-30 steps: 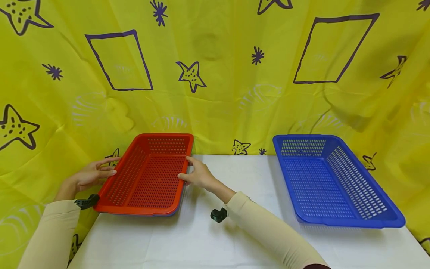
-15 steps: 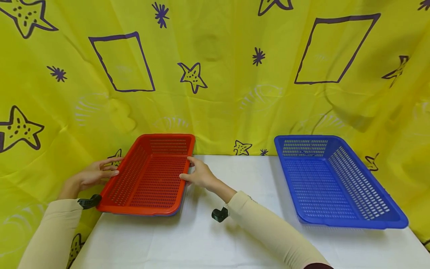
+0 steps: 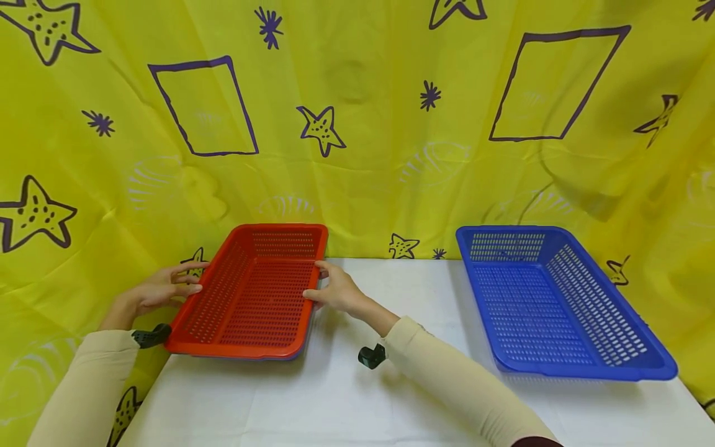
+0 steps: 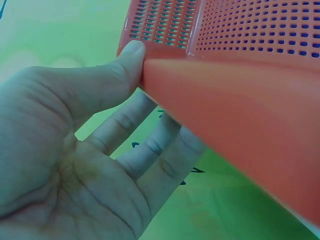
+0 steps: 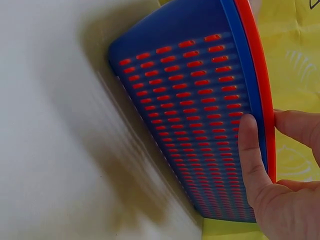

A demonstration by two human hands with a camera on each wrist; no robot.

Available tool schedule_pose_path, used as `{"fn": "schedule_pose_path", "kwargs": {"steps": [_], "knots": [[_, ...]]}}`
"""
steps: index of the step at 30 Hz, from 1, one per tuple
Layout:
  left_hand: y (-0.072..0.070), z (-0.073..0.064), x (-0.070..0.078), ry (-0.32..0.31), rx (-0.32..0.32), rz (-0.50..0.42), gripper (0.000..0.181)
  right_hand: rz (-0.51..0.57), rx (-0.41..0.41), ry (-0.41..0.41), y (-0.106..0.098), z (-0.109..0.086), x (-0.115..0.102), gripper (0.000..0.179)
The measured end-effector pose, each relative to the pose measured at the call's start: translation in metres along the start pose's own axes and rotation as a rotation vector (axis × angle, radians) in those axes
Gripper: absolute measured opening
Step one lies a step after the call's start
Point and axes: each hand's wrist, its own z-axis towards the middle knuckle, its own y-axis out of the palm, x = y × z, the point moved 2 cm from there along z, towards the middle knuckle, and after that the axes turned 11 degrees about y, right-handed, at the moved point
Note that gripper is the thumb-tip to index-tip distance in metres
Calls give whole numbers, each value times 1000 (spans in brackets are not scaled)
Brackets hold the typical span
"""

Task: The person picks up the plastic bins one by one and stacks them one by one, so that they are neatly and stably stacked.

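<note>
A red plastic basket [image 3: 268, 298] with slotted sides sits nested in a blue one, whose outer wall [image 5: 185, 100] shows in the right wrist view. On the left, my left hand [image 3: 159, 288] pinches the red rim, thumb on top and fingers spread behind the outside. My right hand [image 3: 337, 288] grips the right rim, one finger against the blue wall and another on the red edge. The red floor is bare in the head view. A second blue basket [image 3: 530, 304] stands apart on the right.
A white cloth [image 3: 402, 397] covers the table. Behind it hangs a yellow curtain [image 3: 363, 186] printed with stars and frames, close to the baskets' far ends. Dark wrist-camera mounts [image 3: 372, 356] stick out by the sleeves.
The nested baskets have shifted slightly right, with both hands keeping hold of the rims. The separate blue basket stays in place; the view itself drifts a little.
</note>
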Motion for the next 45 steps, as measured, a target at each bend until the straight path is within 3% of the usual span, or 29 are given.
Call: {"fn": "schedule_pose_path", "kwargs": {"steps": [13,21,30,45], "knots": [[15,8,7,-8,-27,0,72,83,-53,19,-20,-9,8,81],[30,11,16,26,-34,-25,73,68,-56,28,-35,-15,12,82],[47,12,23,41,-19,26,75,44,-65,47,-52,-25,17,80],[54,12,20,59,11,16,76,101,-86,89,-56,-26,17,82]]}}
